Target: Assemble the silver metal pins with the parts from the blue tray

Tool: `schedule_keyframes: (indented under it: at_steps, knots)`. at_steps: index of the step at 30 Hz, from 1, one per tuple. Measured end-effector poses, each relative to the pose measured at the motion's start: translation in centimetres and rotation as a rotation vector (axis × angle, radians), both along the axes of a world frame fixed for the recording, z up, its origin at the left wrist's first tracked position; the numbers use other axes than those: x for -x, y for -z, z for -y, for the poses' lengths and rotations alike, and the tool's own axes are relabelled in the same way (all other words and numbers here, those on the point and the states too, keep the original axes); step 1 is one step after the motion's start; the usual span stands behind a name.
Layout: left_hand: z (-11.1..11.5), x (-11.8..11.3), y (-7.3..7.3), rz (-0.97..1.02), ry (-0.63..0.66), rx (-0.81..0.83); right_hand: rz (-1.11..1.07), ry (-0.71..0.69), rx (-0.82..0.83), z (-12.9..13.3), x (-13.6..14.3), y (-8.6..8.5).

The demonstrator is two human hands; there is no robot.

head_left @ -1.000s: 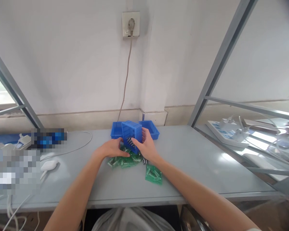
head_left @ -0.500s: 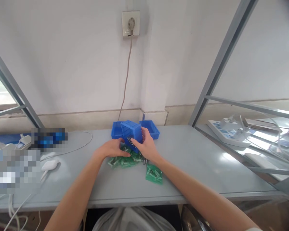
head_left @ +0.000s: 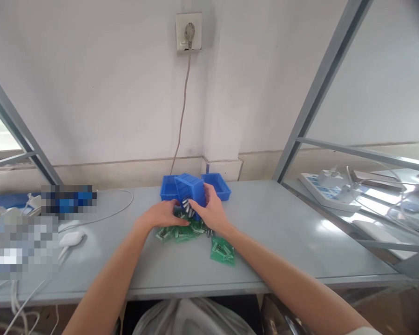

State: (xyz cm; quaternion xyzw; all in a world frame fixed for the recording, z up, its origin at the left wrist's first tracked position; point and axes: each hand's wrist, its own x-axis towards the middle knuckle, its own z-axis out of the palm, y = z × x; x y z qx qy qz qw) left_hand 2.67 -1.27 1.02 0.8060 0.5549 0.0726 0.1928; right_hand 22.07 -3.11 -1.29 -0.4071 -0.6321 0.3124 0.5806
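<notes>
Single head-worn view, looking forward and down from above the near edge of the grey table (head_left: 282,232), facing the white wall at 12 o'clock, both forearms entering from 6 o'clock, hands at mid distance near centre, metal frame at 2 o'clock, no second view.

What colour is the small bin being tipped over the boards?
Blue; the tipped bin shows best in the head view.

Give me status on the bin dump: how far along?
Done: green boards already heaped on the table, one lying apart. In hand: right hand tips the blue bin, dark parts at its mouth; left hand rests on the pile. Left: whatever remains inside, hidden from view.
</notes>
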Motion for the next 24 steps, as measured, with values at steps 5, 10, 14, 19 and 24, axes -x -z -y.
schedule_keyframes:
  at_steps: [5,10,14,19,24]
  knots:
    - [-0.2,-0.1,0.4,-0.055,0.027,-0.044,0.0,0.052,0.004,-0.4,0.1,0.3]
    - [-0.3,-0.1,0.6,-0.051,0.04,-0.049,-0.005,0.095,0.045,-0.8,0.0,0.7]
    - [-0.3,-0.1,0.5,-0.056,0.037,-0.041,-0.004,0.073,0.037,-0.8,-0.1,0.6]
    - [0.1,0.0,0.2,-0.028,0.045,-0.044,0.028,0.069,0.005,-0.6,-0.1,0.4]
    - [1.6,-0.1,-0.7,-0.003,0.008,-0.108,0.02,0.065,0.0,-0.6,-0.3,0.5]
